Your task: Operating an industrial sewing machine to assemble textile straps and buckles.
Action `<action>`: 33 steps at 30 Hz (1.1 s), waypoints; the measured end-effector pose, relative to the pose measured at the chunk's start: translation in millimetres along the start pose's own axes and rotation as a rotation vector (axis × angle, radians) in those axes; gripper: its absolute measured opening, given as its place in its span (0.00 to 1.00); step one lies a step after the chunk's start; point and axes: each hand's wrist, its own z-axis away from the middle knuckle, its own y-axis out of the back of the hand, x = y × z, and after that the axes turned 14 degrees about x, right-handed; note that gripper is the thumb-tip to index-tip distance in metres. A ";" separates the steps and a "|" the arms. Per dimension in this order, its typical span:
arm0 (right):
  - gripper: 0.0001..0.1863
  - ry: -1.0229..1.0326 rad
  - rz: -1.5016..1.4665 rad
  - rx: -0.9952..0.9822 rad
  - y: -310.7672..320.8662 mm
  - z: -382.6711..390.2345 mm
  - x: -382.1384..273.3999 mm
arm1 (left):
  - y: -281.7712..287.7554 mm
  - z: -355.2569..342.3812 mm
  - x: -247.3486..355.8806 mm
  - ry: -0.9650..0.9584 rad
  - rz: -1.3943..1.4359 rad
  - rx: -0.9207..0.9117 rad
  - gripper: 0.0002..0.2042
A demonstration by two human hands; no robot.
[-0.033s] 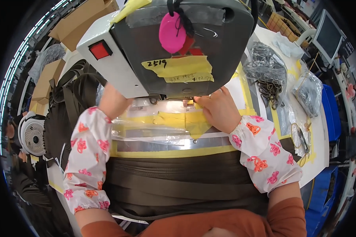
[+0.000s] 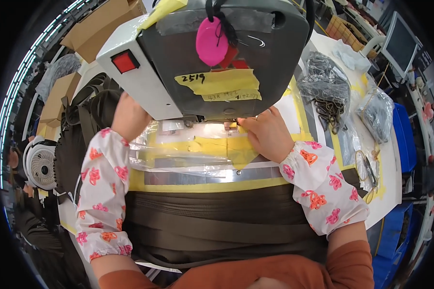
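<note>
A sewing machine head (image 2: 226,53), dark grey and white with a red switch, stands over the work area. My left hand (image 2: 130,118) is at its left lower edge; its fingers are largely hidden behind the machine. To the right of the needle area, my right hand (image 2: 271,135) is closed, fingertips beside a small brass-coloured metal block (image 2: 230,126). What those fingers hold, if anything, is hidden. Under both hands lies the machine bed with clear plastic film (image 2: 178,159) and yellow tape (image 2: 212,144). Dark olive webbing straps (image 2: 217,224) lie across my lap side.
More webbing (image 2: 84,115) is heaped at the left, beside a small white fan (image 2: 41,166) and cardboard boxes (image 2: 60,98). On the right sit metal hooks (image 2: 329,113), plastic-wrapped bundles (image 2: 323,74), scissors (image 2: 369,173) and a blue bin (image 2: 402,137).
My left hand and forearm have shifted slightly left, away from the needle area. My right hand stays in place by the brass-coloured block.
</note>
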 end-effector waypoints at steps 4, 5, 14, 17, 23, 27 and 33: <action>0.12 0.048 -0.050 -0.023 3.5 -5.3 -2.1 | 30.6 24.8 -65.0 0.100 -0.439 -0.086 0.13; 0.12 0.066 -0.056 -0.018 1.6 -5.1 -1.8 | 36.2 27.9 -72.6 0.191 -0.438 -0.182 0.13; 0.05 0.389 0.103 0.014 13.1 -7.4 19.1 | 91.5 -13.4 -69.7 0.455 0.175 -0.692 0.16; 0.07 0.442 -0.077 -0.064 16.6 -11.9 13.4 | 72.6 -21.7 -75.5 0.370 0.081 -0.754 0.13; 0.07 0.569 -0.042 -0.082 13.9 -16.0 11.1 | 27.6 -14.7 -92.6 0.188 0.021 -0.053 0.07; 0.08 0.552 -0.055 -0.001 6.6 -14.1 10.8 | -0.1 -15.8 -96.9 0.258 -0.076 -0.177 0.06; 0.07 0.435 -0.214 -0.034 -18.9 -31.3 -68.3 | 8.2 0.8 -160.2 0.491 -0.607 -0.137 0.10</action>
